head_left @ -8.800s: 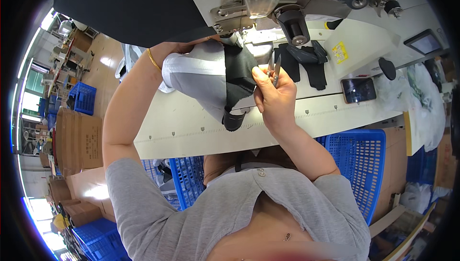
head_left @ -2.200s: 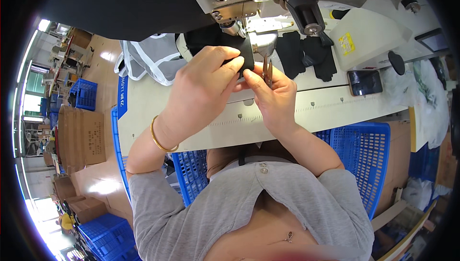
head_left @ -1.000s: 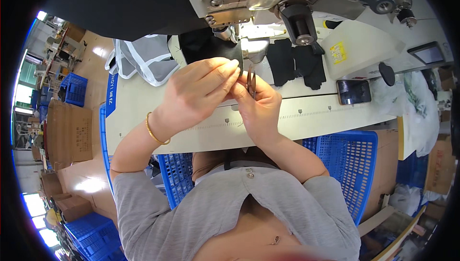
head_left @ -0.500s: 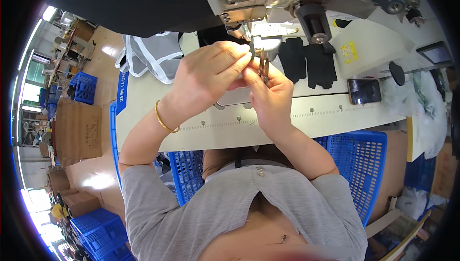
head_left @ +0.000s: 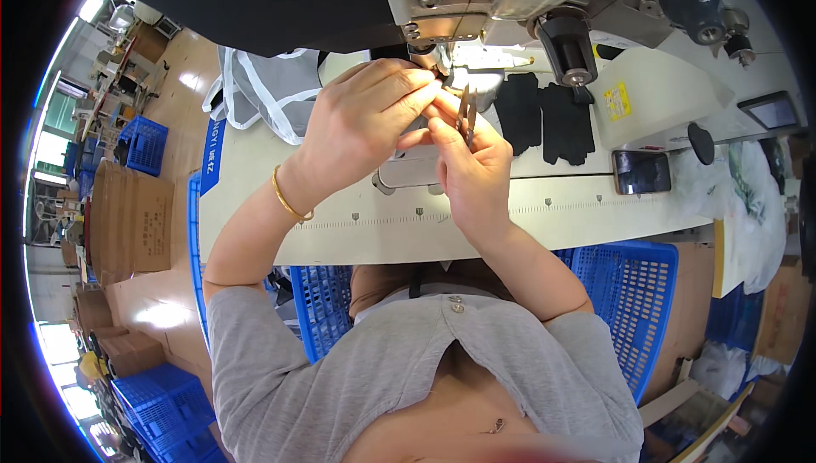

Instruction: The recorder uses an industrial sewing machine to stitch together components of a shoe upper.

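My left hand, a gold bangle at its wrist, is closed in a pinch just below the needle area of a sewing machine. What lies between its fingertips is hidden. My right hand holds small dark thread snips, their points directed up toward the machine. Its fingers meet those of the left hand. Right of the hands, two black fabric pieces lie flat side by side on the machine bed.
Grey mesh fabric with white edging lies left of the machine. A phone rests at the right of the pale sewing table, near a clear plastic bag. Blue baskets stand below the table edge; a cardboard box is on the floor at left.
The view has shifted slightly. Both hands stay together near the needle; the left fingers now lie more bunched against the right fingertips. The snips remain in my right hand.
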